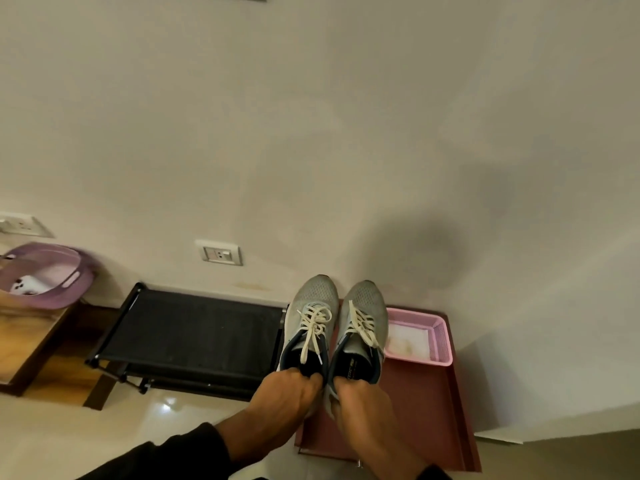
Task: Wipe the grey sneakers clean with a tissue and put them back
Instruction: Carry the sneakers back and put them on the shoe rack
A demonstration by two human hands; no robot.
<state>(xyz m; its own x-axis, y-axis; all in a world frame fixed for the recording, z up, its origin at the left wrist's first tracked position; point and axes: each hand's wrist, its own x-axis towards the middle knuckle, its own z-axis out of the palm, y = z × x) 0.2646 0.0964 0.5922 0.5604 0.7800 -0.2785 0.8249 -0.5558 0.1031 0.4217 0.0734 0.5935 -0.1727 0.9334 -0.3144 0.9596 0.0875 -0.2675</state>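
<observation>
Two grey sneakers with cream laces are held side by side, toes pointing at the wall. My left hand [285, 393] grips the heel of the left sneaker [313, 317]. My right hand [360, 407] grips the heel of the right sneaker [363, 323]. Both shoes hang above the left part of a dark red cabinet top [426, 410]. A pink basket [441, 337] with white tissue-like material inside sits on that top, just right of the shoes.
A black fabric shoe rack [194, 334] stands left of the cabinet against the wall. Further left a purple tub [52, 275] rests on a wooden table [24, 341]. A wall socket [221, 252] is above the rack. Glossy floor tiles [138, 420] lie below.
</observation>
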